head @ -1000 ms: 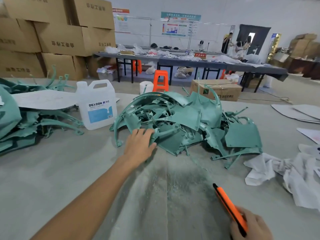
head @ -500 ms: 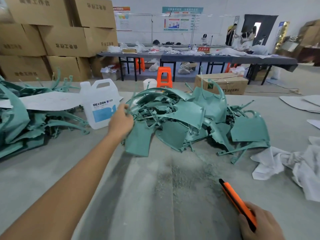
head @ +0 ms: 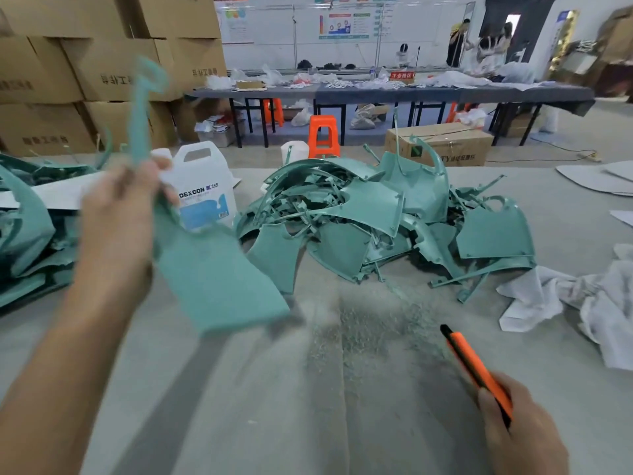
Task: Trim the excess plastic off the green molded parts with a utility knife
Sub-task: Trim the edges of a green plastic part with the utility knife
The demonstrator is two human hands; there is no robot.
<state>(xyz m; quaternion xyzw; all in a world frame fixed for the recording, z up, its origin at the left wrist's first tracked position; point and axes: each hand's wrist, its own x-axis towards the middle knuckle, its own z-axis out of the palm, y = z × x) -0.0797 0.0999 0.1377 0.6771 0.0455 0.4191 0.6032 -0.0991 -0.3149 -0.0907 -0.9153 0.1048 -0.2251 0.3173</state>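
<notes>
My left hand [head: 116, 221] grips a green molded part [head: 212, 272] and holds it up above the grey table [head: 267, 406]; the part's thin curved arm sticks up past my fingers, and its wide flat panel hangs down to the right, blurred. My right hand [head: 520, 430] at the lower right holds an orange utility knife [head: 476, 365], tip pointing up and left, just above the table. A heap of green molded parts [head: 387, 221] lies at the middle of the table. Fine green shavings [head: 370, 330] cover the surface in front of it.
A second stack of green parts [head: 24, 228] lies at the left edge with a white sheet on it. A white DEXCON jug [head: 202, 190] stands behind my left hand. Crumpled white cloth [head: 579, 299] lies at right. Cardboard boxes [head: 102, 63] and people stand far behind.
My left hand has pulled one green part out of the heap, lifting it up and to the left. The right hand with the knife has barely moved.
</notes>
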